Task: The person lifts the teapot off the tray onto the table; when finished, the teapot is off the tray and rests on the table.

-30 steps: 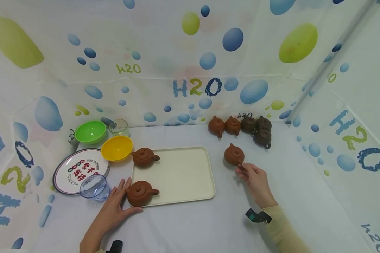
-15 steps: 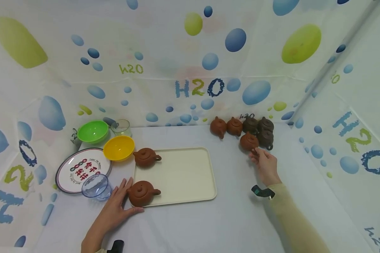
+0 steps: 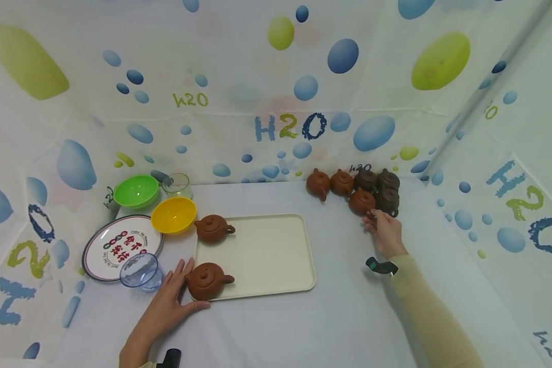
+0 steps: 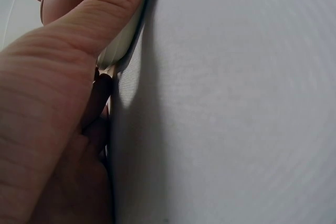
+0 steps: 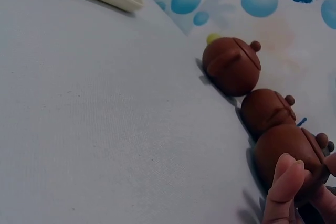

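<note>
With fingers [image 5: 286, 179] of the right hand [image 3: 386, 235] curled into a pinch, held a small reddish-brown teapot [image 3: 361, 201] by its near side, right of the tray [image 3: 267, 255] and slightly past its far edge. Could not tell whether the teapot's base touched the white cloth [image 3: 267, 332]. Found two neighbouring teapots [image 3: 318, 185] of like colour beyond the tray's far right corner, and three dark brown teapots [image 3: 388, 180] farther right of it. Saw two other teapots [image 3: 207, 281] at the tray's near left and far left corners. Rested the left hand [image 3: 163, 305] at the tray's near left corner, thumb along the near edge, spread well apart from relaxed fingers, gripping nothing. Noted a yellow bowl [image 3: 173, 215] just off the tray's far left corner, a green bowl [image 3: 136, 191] and clear glass [image 3: 177, 185] farther beyond it, and a printed plate [image 3: 106, 258] and blue cup [image 3: 141, 273] left of the tray.
</note>
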A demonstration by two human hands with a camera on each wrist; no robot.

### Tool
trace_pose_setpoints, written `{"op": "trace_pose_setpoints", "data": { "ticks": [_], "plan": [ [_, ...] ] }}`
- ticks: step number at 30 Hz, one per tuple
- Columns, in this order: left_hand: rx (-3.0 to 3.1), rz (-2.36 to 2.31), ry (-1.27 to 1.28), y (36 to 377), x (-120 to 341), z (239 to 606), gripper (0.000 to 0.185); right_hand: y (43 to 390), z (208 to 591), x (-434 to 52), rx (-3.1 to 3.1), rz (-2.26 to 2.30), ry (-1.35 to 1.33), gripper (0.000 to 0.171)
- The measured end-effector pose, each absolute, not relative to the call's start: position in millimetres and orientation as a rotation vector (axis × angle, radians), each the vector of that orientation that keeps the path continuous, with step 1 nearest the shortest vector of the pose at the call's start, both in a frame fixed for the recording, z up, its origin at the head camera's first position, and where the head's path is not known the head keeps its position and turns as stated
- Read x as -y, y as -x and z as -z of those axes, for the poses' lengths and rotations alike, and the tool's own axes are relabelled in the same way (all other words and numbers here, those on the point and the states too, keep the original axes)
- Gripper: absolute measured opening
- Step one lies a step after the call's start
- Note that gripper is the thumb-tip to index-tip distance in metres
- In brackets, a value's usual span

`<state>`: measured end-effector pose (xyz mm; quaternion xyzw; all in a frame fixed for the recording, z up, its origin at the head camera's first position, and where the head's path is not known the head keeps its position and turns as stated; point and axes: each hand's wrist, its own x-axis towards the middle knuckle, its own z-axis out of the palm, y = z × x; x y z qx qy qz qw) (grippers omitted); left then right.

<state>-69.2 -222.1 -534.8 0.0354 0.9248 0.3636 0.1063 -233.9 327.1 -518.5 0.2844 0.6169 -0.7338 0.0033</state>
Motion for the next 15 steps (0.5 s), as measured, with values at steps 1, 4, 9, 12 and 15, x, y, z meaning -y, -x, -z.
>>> {"op": "trace_pose_setpoints", "data": {
  "ticks": [1, 4, 9, 12, 15],
  "plan": [
    [-2.726, -1.071, -0.106, 69.2, 222.3, 534.9, 0.121, 234.6, 517.8, -327.3, -1.934, 2.289, -0.892, 0.037],
    [-2.731, -1.066, -0.109, 69.1, 222.5, 534.5, 0.12, 236.2, 515.7, -326.9, -1.928, 2.272, -0.895, 0.038],
    [-2.738, -1.056, -0.113, 68.7, 222.6, 533.4, 0.12, 238.9, 514.8, -328.0, -1.901, 2.276, -0.885, 0.036],
    [-2.742, -1.063, -0.119, 68.7, 222.4, 533.5, 0.119, 240.3, 515.5, -329.1, -1.886, 2.278, -0.88, 0.032],
    [-2.743, -1.064, -0.119, 68.5, 221.8, 533.9, 0.119, 240.9, 516.3, -331.6, -1.872, 2.278, -0.854, 0.028]
  ]
}}
